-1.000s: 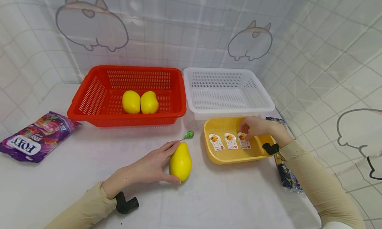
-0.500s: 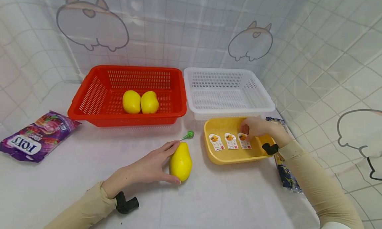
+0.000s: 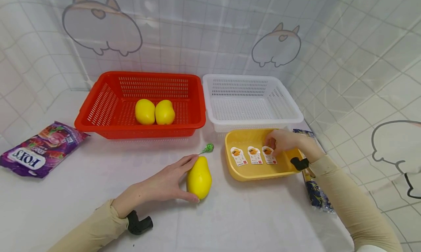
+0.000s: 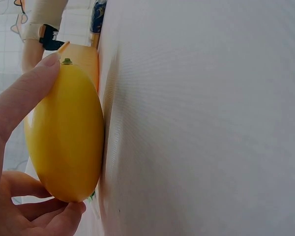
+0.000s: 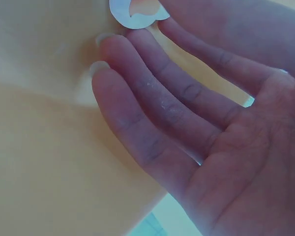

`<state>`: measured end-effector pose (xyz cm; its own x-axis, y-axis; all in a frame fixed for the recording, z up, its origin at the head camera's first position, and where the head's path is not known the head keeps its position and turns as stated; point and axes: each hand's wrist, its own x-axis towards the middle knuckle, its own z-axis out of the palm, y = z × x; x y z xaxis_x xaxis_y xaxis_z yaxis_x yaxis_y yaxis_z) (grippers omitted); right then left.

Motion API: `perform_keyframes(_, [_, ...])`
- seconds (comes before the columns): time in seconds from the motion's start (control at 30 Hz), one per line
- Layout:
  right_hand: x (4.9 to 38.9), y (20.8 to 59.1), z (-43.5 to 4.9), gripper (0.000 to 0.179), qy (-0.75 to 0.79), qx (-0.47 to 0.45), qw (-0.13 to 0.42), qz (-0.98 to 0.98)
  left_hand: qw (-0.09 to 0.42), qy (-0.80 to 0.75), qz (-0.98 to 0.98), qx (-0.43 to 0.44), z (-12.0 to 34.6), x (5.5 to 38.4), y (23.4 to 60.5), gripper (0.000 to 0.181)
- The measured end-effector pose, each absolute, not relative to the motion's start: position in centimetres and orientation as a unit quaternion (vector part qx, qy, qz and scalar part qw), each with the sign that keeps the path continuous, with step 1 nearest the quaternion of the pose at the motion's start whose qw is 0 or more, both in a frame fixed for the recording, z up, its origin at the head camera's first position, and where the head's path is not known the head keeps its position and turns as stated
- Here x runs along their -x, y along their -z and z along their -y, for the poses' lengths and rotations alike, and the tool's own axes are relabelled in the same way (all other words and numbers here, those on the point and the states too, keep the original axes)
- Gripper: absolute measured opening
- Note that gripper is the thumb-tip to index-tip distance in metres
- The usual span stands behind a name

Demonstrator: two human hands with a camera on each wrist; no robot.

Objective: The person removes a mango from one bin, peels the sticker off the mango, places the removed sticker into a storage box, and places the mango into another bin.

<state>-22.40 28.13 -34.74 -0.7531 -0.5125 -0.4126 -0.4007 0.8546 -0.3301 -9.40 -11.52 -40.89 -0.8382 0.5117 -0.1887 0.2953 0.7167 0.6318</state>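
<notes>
My left hand (image 3: 161,180) holds a yellow mango (image 3: 199,178) on the white table, thumb at one end and fingertips at the other. The left wrist view shows the mango (image 4: 66,132) from the side, a small green stem at one end. My right hand (image 3: 283,140) reaches into a yellow tray (image 3: 236,174) holding three white mango-picture stickers (image 3: 254,155). Its fingertips are down by the rightmost sticker (image 3: 269,155). In the right wrist view the right hand (image 5: 187,108) has long, slightly bent fingers, with a sticker edge (image 5: 137,22) beside the tips; no grip on it is visible.
Behind stands a red basket (image 3: 148,129) with two more mangoes (image 3: 154,112), beside a white basket (image 3: 253,121). A small green round thing on a stick (image 3: 208,148) lies past the held mango. A purple Fox's bag (image 3: 42,149) lies left, a dark-blue patterned packet (image 3: 316,195) right.
My right hand shifts very slightly at the rightmost sticker. The left hand, the mango and the baskets stay where they were.
</notes>
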Motion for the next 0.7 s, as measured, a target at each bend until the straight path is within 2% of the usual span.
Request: perform_keyframes(0.7, [22.13, 34.40, -28.36, 0.038, 0.099, 0.249, 0.262, -0.927, 0.182, -0.306, -0.907, -0.223, 11.53, 9.49, 40.92, 0.124])
